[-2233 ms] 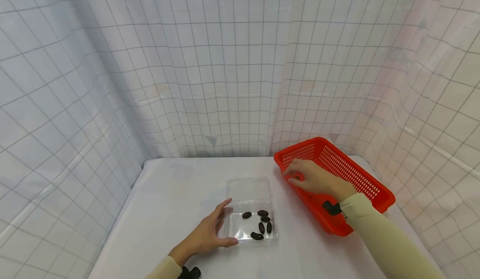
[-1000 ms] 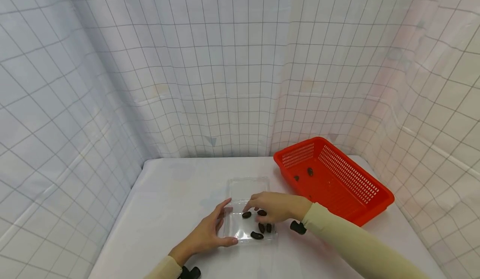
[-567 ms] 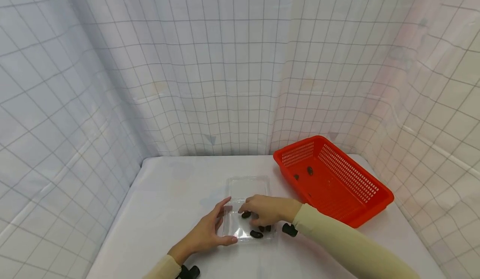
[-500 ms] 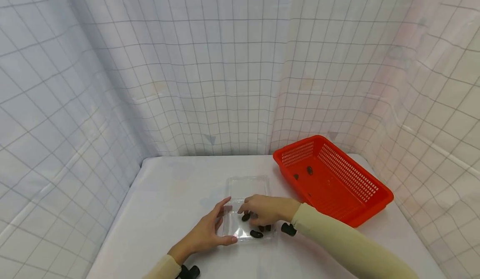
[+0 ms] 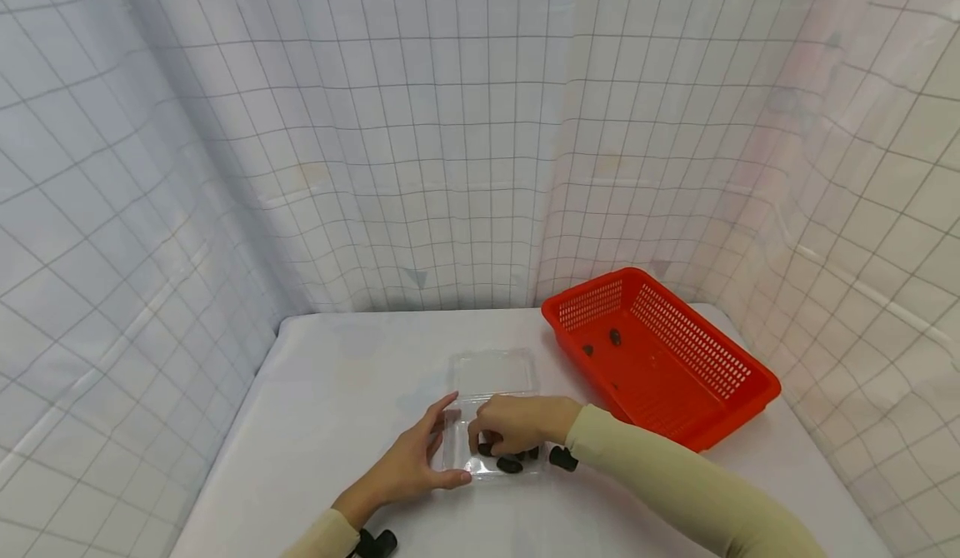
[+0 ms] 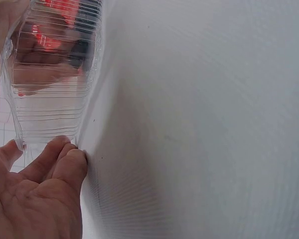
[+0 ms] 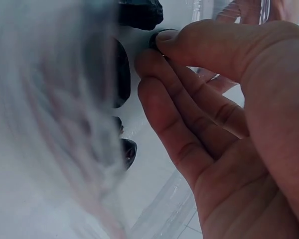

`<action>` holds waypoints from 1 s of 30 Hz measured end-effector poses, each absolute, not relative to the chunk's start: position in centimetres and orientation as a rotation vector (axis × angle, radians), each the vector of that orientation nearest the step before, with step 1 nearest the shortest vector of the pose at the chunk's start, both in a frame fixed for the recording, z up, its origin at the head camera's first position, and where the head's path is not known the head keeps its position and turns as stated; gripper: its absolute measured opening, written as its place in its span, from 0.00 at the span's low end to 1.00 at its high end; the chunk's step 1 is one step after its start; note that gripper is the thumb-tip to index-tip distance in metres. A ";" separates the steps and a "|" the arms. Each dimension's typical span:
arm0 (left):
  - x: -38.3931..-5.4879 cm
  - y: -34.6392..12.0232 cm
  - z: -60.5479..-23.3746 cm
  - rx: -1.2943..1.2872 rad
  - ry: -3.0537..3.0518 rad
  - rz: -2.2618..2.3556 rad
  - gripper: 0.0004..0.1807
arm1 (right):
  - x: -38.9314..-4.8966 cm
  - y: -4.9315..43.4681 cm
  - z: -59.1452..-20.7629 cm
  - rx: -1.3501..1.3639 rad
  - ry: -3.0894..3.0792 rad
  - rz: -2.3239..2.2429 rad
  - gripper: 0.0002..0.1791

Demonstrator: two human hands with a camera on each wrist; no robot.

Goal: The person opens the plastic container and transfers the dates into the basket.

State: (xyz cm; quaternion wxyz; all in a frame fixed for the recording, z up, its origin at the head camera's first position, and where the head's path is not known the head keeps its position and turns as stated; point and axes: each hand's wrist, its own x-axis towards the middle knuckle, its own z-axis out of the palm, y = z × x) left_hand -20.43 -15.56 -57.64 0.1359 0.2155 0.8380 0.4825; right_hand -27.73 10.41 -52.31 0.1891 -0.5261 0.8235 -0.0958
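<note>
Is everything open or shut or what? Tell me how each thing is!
Clear box: open, dark pieces inside.
Lid: folded back, away from the person.
Red basket: upright, a few dark bits inside.
Left hand: thumb and fingers holding the box's left side.
Right hand: pinching a dark piece inside the box.

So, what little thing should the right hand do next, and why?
Probably the right hand should set down its pinched dark oval piece and let go: the piece is already inside the clear plastic box, near other dark pieces, and the left hand holds the box's side.
</note>
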 end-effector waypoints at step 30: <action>-20.4 -15.5 -58.1 0.595 2.420 1.430 0.70 | -28.6 16.8 -47.4 -1.306 2.484 -0.621 0.13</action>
